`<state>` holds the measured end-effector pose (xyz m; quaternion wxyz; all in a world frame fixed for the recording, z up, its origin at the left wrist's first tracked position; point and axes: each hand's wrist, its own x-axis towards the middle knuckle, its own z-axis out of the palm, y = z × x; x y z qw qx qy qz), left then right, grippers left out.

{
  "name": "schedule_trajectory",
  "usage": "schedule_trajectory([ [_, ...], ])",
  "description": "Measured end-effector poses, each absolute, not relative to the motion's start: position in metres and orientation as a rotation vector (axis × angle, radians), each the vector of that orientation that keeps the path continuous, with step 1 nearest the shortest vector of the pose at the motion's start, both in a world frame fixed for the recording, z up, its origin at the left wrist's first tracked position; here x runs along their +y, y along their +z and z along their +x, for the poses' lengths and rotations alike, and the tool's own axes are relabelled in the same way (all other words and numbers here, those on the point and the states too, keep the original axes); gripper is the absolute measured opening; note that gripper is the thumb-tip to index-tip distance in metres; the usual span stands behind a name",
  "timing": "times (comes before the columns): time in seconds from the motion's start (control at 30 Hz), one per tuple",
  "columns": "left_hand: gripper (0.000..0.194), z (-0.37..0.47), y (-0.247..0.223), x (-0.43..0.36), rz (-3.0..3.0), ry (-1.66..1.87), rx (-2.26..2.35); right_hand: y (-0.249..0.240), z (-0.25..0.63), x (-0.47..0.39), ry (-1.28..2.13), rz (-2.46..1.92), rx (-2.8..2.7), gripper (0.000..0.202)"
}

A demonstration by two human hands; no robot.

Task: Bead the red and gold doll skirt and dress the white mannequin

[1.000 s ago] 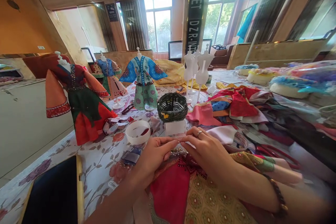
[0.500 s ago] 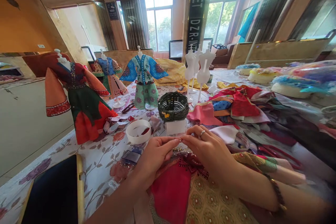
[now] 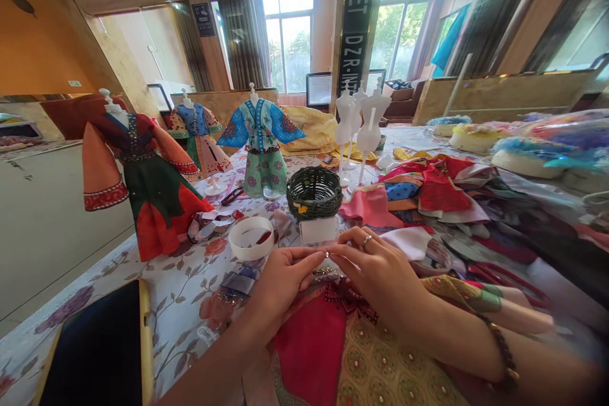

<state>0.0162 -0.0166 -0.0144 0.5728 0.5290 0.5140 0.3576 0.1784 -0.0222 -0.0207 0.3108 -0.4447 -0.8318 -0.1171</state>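
Here, the left hand and the right hand meet at the fingertips, pinching a tiny bead between them, above the near part of the surface. Below them lies a red and gold garment. A phone lies near the surface's left edge; three white dress forms stand toward its far edge.

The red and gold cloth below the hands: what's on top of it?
Small pale studs dot the gold part, and a dark red piece shows at the far end. The right hand and forearm hide some cloth.
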Motion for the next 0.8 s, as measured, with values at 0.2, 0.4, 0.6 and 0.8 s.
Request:
schedule_trajectory([
  [0.2, 0.033, 0.015, -0.016, -0.016, 1.227, 0.847, 1.209, -0.023, 0.182, -0.023, -0.293, -1.122, -2.158, 0.012],
  [0.4, 0.031, 0.017, -0.014, -0.019, 1.196, 0.806, 1.181, -0.028, 0.186, -0.019, -0.382, -1.002, -2.125, 0.016],
  [0.6, 0.03, 0.019, -0.009, -0.022, 1.193, 0.801, 1.173, -0.03, 0.192, -0.013, -0.393, -0.903, -2.101, 0.006],
  [0.8, 0.032, 0.019, -0.009, -0.023, 1.214, 0.82, 1.162, -0.031, 0.197, -0.015, -0.372, -0.851, -2.106, 0.014],
])
